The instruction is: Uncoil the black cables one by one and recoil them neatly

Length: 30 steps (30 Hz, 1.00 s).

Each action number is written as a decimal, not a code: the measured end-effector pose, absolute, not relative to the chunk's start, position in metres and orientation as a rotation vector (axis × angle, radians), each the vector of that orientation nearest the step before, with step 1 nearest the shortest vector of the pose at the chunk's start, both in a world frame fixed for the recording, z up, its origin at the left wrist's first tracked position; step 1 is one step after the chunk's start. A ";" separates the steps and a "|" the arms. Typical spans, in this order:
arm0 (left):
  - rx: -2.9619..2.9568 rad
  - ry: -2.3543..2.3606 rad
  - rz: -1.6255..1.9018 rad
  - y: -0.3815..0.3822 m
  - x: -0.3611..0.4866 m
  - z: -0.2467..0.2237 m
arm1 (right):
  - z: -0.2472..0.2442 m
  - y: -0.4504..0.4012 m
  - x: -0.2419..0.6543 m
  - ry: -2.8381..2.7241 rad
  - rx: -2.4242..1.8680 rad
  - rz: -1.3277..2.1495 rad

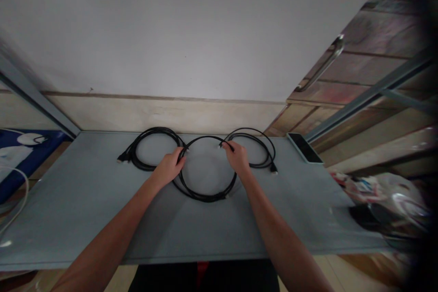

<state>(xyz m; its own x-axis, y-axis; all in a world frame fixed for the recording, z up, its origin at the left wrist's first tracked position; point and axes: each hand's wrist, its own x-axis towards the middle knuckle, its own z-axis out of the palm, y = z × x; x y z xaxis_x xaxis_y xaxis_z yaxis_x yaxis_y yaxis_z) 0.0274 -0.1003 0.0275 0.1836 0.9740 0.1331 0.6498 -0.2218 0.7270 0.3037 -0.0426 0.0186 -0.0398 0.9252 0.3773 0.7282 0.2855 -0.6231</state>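
Observation:
Between my hands a black cable (205,198) is looped into a ring over the grey table. The fingers of my left hand (170,167) are closed around the ring's left side. My right hand (237,157) pinches the cable at the upper right. Just left of my left hand lies a larger coil of black cable (137,146), with a plug at its left end. Beyond my right hand rests another black cable coil (270,146), its dark connector (273,168) pointing toward me. My fingers partly hide the middle cable.
The grey table (85,210) backs onto a white wall (185,45). A phone-like device (304,148) lies at the back right. Blurred clutter (386,200) sits at the right edge. A white cord (23,191) crosses the left edge near a blue item (30,164). Metal frame bars (37,96) rise at both sides.

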 end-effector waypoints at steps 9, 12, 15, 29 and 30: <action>1.843 1.340 0.765 -0.103 0.030 0.035 | 0.018 -0.042 0.300 -1.557 -1.639 0.327; 1.933 1.405 0.724 -0.105 0.032 0.041 | 0.020 -0.041 0.304 -1.529 -1.667 0.286; 2.089 1.636 0.609 -0.110 0.037 0.047 | 0.024 -0.041 0.309 -1.494 -1.683 0.215; 2.088 2.027 -0.052 -0.128 0.035 0.057 | 0.021 -0.040 0.308 -1.860 -1.584 0.382; 2.084 2.011 -0.067 -0.129 0.036 0.058 | 0.020 -0.040 0.307 -1.870 -1.582 0.384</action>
<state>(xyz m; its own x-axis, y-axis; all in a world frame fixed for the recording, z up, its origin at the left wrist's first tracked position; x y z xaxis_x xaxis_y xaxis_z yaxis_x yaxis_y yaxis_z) 0.0359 -0.1294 0.0579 0.0495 0.9784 -0.2009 0.9895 -0.0207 0.1430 0.3073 -0.0397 0.0203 -0.0602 0.9560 0.2871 0.7652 0.2289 -0.6017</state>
